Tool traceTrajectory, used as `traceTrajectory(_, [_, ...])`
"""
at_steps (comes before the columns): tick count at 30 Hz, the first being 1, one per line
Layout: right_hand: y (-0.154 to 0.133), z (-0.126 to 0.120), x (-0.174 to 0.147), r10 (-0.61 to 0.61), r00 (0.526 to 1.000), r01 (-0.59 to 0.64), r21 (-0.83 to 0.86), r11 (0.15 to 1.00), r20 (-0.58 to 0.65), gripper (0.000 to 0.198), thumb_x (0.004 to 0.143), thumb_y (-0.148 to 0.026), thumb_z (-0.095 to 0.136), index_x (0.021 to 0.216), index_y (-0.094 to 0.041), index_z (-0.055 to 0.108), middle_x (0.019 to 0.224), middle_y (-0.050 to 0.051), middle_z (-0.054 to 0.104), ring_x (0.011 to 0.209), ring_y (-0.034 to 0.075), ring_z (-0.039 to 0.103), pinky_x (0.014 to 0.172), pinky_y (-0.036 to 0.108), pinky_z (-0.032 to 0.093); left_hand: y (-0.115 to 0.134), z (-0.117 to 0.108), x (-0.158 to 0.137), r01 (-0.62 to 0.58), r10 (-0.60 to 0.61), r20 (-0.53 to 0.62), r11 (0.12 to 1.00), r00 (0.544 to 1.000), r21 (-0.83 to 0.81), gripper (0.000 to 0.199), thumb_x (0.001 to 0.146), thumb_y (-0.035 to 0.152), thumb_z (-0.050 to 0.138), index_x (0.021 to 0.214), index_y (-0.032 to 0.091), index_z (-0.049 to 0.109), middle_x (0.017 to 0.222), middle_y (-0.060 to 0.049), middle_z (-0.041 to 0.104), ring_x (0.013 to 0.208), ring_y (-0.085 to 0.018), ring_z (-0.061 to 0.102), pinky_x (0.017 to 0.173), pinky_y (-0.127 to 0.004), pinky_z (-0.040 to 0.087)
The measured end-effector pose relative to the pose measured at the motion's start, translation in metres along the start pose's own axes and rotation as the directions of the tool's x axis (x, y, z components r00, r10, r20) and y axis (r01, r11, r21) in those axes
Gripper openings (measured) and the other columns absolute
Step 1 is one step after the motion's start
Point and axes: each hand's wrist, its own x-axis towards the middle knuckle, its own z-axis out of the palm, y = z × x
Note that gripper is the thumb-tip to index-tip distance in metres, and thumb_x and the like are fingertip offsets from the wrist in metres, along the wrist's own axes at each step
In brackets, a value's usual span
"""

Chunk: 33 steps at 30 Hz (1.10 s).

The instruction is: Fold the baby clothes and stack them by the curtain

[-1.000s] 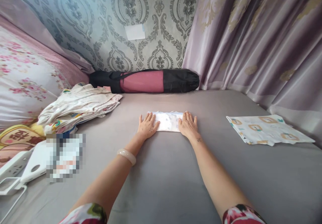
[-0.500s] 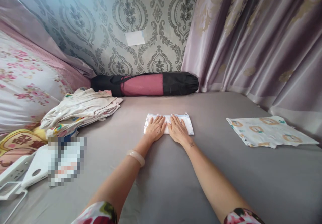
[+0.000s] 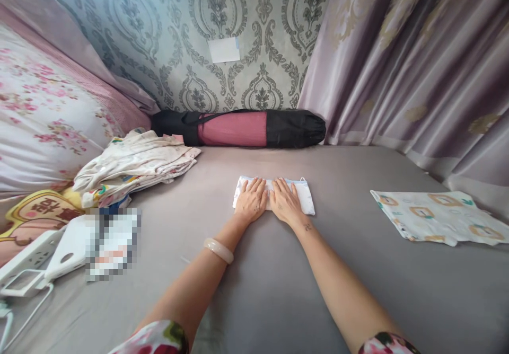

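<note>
A small white folded cloth (image 3: 305, 197) with a pale blue edge lies on the grey sheet in front of me; a short loop sticks up at its far right corner. My left hand (image 3: 251, 200) rests flat on its left half, fingers stretched out and pointing away. Beside it my right hand (image 3: 286, 200) presses flat on the middle and right part, fingers also extended. The two hands are close together, and they hide much of the cloth. Its exact kind I cannot tell.
To the right lies a folded white printed cloth (image 3: 433, 216). At left are a heap of clothes (image 3: 139, 163), a power strip (image 3: 29, 256), a white device (image 3: 75, 248) and a cable. A pink-and-black rolled mat bag (image 3: 233, 130) lies along the wall. Curtains (image 3: 377, 78) hang at right.
The view has shifted slightly, so most things appear a little further right. Both hands stay flat on the folded cloth, with hardly any movement across it.
</note>
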Motion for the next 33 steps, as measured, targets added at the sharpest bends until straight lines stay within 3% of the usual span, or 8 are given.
traceTrajectory(4, [-0.0011, 0.0021, 0.0037, -0.065, 0.998, 0.065, 0.032, 0.997, 0.020, 0.052, 0.098, -0.027, 0.023, 0.144, -0.008, 0.040, 0.152, 0.012, 0.037, 0.143, 0.022, 0.025, 0.118, 0.044, 0.010, -0.0023, 0.0022, 0.0019, 0.008, -0.008, 0.073, 1.000, 0.997, -0.011, 0.050, 0.099, 0.031, 0.022, 0.144, 0.017, 0.039, 0.150, -0.007, 0.042, 0.142, -0.023, 0.032, 0.117, -0.047, 0.022])
traceTrajectory(10, [0.0013, 0.0084, 0.0043, -0.045, 0.996, 0.040, 0.065, 0.997, 0.072, 0.053, 0.097, -0.027, 0.024, 0.145, -0.011, 0.040, 0.151, 0.009, 0.039, 0.142, 0.021, 0.028, 0.118, 0.041, 0.015, -0.0043, 0.0033, 0.0048, 0.012, -0.010, 0.157, 1.000, 0.988, -0.013, 0.051, 0.100, 0.033, 0.021, 0.145, 0.019, 0.038, 0.151, -0.005, 0.039, 0.142, -0.024, 0.030, 0.117, -0.049, 0.023])
traceTrajectory(16, [0.0029, 0.0081, 0.0055, -0.045, 0.995, 0.038, 0.071, 0.997, 0.090, 0.053, 0.097, -0.027, 0.024, 0.145, -0.012, 0.039, 0.152, 0.008, 0.039, 0.142, 0.021, 0.029, 0.117, 0.042, 0.016, -0.0022, 0.0011, 0.0027, -0.004, 0.004, 0.126, 1.000, 0.992, 0.000, 0.049, 0.099, 0.031, 0.022, 0.143, 0.017, 0.041, 0.149, -0.008, 0.043, 0.141, -0.024, 0.032, 0.116, -0.048, 0.024])
traceTrajectory(22, [0.0002, 0.0043, 0.0015, 0.014, 0.999, -0.015, 0.019, 1.000, 0.039, 0.053, 0.098, -0.029, 0.023, 0.146, -0.010, 0.037, 0.154, 0.011, 0.034, 0.144, 0.023, 0.023, 0.118, 0.046, 0.011, 0.0011, -0.0002, -0.0014, 0.049, -0.047, -0.055, 0.998, 0.997, 0.047, 0.049, 0.100, 0.032, 0.021, 0.137, 0.014, 0.048, 0.145, -0.011, 0.048, 0.139, -0.023, 0.036, 0.117, -0.047, 0.019])
traceTrajectory(28, [-0.0017, 0.0073, -0.0020, 0.058, 0.998, -0.058, 0.005, 0.998, 0.039, 0.053, 0.099, -0.031, 0.022, 0.145, -0.012, 0.040, 0.152, 0.011, 0.037, 0.143, 0.024, 0.024, 0.116, 0.047, 0.014, -0.0001, 0.0023, -0.0009, 0.055, -0.057, 0.028, 0.997, 0.998, 0.058, 0.050, 0.100, 0.037, 0.022, 0.138, 0.016, 0.047, 0.147, -0.012, 0.044, 0.137, -0.026, 0.039, 0.113, -0.051, 0.026])
traceTrajectory(33, [-0.0009, 0.0077, -0.0014, 0.056, 0.997, -0.057, 0.009, 0.998, 0.052, 0.053, 0.099, -0.031, 0.023, 0.145, -0.012, 0.039, 0.152, 0.011, 0.037, 0.144, 0.024, 0.024, 0.116, 0.047, 0.014, 0.0011, 0.0019, -0.0004, 0.059, -0.060, 0.016, 0.997, 0.998, 0.048, 0.049, 0.100, 0.037, 0.024, 0.136, 0.016, 0.048, 0.147, -0.012, 0.045, 0.137, -0.026, 0.039, 0.113, -0.050, 0.026])
